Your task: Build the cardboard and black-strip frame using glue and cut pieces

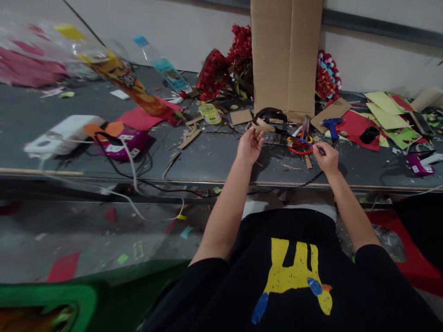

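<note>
My left hand (249,145) is raised over the grey table (214,157), its fingers pinched on a thin dark strip that runs to the right. My right hand (326,157) is closed on the other end of the strip, beside a red ring (300,148) and scissors with coloured handles (303,133). A curled black strip of card (272,115) lies just beyond my left hand, in front of a tall upright cardboard sheet (285,55).
Red paper flower decorations (226,64) stand left of the cardboard. A blue glue gun (330,127), red and yellow paper sheets (384,115), a white power strip (65,133) with cables, plastic bottles (128,80) and card scraps lie on the table. A green stool (69,299) is at lower left.
</note>
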Demonstrator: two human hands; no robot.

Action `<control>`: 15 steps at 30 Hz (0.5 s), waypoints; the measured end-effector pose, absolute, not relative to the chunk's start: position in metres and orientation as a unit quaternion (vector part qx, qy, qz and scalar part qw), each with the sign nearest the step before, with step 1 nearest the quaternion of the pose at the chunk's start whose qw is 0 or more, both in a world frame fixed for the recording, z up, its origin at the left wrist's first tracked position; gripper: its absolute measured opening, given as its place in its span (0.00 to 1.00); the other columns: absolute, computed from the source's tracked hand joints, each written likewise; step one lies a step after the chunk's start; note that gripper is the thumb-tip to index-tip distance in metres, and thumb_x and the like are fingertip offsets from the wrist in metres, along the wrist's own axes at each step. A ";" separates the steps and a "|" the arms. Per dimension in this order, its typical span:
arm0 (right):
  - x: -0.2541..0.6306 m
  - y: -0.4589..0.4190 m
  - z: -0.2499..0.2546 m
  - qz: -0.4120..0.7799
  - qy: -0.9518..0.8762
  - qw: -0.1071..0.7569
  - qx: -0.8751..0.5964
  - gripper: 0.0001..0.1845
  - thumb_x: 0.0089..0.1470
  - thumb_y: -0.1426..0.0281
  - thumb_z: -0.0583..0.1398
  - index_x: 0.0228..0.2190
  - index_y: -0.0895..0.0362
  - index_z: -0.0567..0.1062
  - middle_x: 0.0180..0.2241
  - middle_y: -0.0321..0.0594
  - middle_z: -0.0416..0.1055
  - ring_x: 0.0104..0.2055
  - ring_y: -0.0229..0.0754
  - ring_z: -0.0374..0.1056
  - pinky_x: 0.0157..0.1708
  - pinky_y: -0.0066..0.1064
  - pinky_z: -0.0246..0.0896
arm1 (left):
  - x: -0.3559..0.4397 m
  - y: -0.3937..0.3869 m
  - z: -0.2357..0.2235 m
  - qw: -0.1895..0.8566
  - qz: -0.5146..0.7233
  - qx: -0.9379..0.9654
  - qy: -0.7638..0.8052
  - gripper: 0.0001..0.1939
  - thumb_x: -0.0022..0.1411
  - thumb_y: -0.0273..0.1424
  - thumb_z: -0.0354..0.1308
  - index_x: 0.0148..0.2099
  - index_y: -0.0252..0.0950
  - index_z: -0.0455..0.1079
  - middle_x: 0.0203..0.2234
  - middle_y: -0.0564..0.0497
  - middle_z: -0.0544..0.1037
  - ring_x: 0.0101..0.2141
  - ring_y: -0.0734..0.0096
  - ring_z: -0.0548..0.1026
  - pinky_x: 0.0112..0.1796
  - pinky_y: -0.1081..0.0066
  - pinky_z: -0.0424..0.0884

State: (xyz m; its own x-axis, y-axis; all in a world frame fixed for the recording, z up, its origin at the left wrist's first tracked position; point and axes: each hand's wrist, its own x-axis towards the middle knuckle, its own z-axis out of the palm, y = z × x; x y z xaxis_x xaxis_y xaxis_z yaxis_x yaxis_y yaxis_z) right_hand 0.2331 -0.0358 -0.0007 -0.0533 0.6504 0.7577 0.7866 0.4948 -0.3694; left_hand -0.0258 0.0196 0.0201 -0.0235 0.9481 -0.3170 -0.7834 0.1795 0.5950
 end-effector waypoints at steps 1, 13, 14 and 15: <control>0.233 -0.036 -0.001 -0.072 -0.722 0.475 -0.498 0.17 0.59 0.59 0.53 0.29 0.56 0.74 0.26 0.39 0.75 0.24 0.34 0.68 0.26 0.25 0.61 | -0.026 0.019 0.020 0.687 0.627 0.127 0.345 0.13 0.66 0.27 0.47 0.30 0.35 0.69 0.18 0.57 0.76 0.22 0.82 0.76 0.21 0.86 0.68; 0.235 -0.034 -0.003 -0.084 -0.710 0.472 -0.516 0.17 0.59 0.59 0.52 0.30 0.56 0.74 0.26 0.39 0.75 0.24 0.35 0.68 0.27 0.27 0.62 | -0.025 0.020 0.020 0.677 0.628 0.136 0.360 0.11 0.65 0.27 0.49 0.32 0.35 0.69 0.21 0.56 0.77 0.23 0.82 0.77 0.24 0.86 0.70; 0.235 -0.034 -0.003 -0.082 -0.716 0.467 -0.513 0.17 0.59 0.59 0.52 0.30 0.56 0.74 0.27 0.39 0.75 0.24 0.35 0.68 0.27 0.27 0.62 | -0.024 0.020 0.020 0.675 0.626 0.141 0.365 0.10 0.65 0.27 0.49 0.33 0.35 0.69 0.21 0.56 0.77 0.24 0.82 0.77 0.24 0.86 0.70; 0.235 -0.034 -0.003 -0.080 -0.720 0.462 -0.511 0.17 0.59 0.58 0.52 0.30 0.55 0.74 0.27 0.39 0.75 0.25 0.35 0.69 0.28 0.27 0.63 | -0.024 0.020 0.019 0.673 0.624 0.146 0.368 0.09 0.65 0.27 0.49 0.33 0.35 0.70 0.21 0.55 0.77 0.24 0.82 0.77 0.24 0.85 0.70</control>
